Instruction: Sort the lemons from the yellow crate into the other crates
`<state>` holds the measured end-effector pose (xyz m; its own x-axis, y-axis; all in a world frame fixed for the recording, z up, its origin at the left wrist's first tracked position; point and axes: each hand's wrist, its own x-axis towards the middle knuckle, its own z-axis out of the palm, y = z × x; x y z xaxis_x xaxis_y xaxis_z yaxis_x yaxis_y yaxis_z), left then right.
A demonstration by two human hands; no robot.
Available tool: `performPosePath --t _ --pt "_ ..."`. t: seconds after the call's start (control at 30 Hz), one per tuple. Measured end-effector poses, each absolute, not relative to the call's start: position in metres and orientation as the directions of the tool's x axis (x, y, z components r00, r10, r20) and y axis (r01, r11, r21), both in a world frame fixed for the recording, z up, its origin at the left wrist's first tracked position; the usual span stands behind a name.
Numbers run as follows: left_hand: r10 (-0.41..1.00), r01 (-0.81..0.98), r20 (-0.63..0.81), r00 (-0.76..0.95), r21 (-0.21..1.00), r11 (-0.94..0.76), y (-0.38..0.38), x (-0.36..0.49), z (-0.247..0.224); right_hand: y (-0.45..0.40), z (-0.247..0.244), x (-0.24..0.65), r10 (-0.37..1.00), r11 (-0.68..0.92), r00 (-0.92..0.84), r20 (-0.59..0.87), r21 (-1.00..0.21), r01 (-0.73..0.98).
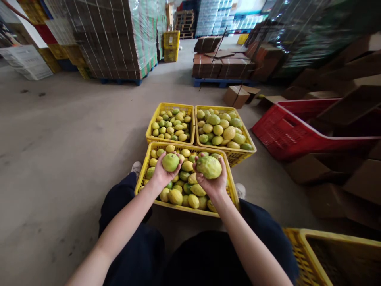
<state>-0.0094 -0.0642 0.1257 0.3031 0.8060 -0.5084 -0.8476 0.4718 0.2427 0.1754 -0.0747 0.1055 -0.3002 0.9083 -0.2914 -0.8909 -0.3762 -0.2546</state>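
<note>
My left hand (162, 171) holds a round green fruit (170, 162), palm up, with the fingers curled round it. In my right hand (214, 183) lies a larger, bumpy green fruit (209, 167), fingers wrapped about its sides. Both hands are above the near yellow crate (187, 210), which is filled with yellow and green fruits. Behind it stand two more yellow crates side by side: the left one (149, 131) has smaller fruits, the right one (249, 140) larger ones.
A red crate (279, 129) with cardboard stands at the right, near open cardboard boxes (315, 169). Another yellow crate (315, 242) is at the lower right. Wrapped stacks on pallets (110, 39), flattened cardboard (222, 65) and stacked yellow crates (171, 45) stand farther back.
</note>
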Motion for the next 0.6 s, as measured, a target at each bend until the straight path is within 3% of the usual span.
performPosePath --t 0.1,0.23,0.47,0.5,0.57,0.6 --pt "0.790 -0.895 -0.562 0.244 0.183 0.407 -0.060 -0.007 0.121 -0.072 0.104 0.172 0.906 -0.295 -0.201 -0.373 -0.213 -0.931" --pt "0.749 -0.883 -0.604 0.273 0.152 0.445 -0.056 -0.007 0.119 -0.069 0.103 0.170 0.888 -0.208 -0.092 -0.451 -0.213 -0.955" --pt "0.692 -0.671 -0.683 0.234 0.401 0.623 -0.068 0.008 0.076 -0.066 0.121 0.187 0.912 -0.194 -0.085 -0.401 -0.240 -0.951" --pt "0.671 -0.617 -0.699 0.249 0.419 0.666 -0.074 0.012 0.065 -0.065 0.124 0.191 0.915 -0.176 -0.069 -0.397 -0.241 -0.954" --pt "0.635 -0.246 -0.705 0.316 0.585 0.773 -0.089 0.021 0.042 -0.063 0.128 0.200 0.920 -0.136 -0.033 -0.391 -0.239 -0.961" --pt "0.645 -0.050 -0.685 0.340 0.671 0.739 -0.097 0.025 0.033 -0.062 0.130 0.204 0.922 -0.118 -0.017 -0.386 -0.239 -0.964"
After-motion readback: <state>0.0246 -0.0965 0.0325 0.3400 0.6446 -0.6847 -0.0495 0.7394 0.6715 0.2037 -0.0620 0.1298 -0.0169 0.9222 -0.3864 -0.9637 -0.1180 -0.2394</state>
